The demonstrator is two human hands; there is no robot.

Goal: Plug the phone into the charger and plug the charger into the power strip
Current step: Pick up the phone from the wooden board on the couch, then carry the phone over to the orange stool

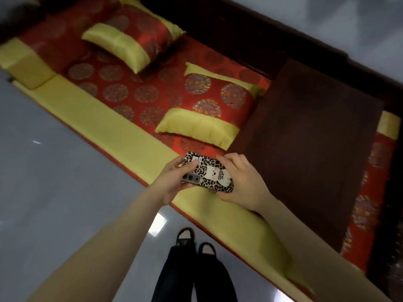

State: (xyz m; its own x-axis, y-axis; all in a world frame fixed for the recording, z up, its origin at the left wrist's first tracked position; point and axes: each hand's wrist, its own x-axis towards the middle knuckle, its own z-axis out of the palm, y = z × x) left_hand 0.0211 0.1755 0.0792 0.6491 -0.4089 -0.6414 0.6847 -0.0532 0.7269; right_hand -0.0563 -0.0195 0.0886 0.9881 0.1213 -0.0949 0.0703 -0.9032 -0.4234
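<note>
A phone (209,172) in a leopard-print case with a white cat picture is held back side up, just above the front edge of a red and yellow sofa cushion. My left hand (172,182) grips its camera end from the left. My right hand (242,182) holds the other end, fingers curled over its far and near edges. No charger, cable or power strip shows anywhere in the head view.
The long sofa seat (122,118) carries two red and yellow pillows (209,107) (130,42) and a dark brown wooden panel (305,131) to the right. Grey glossy floor (54,192) lies to the left. My legs and sandalled feet (194,243) stand below the hands.
</note>
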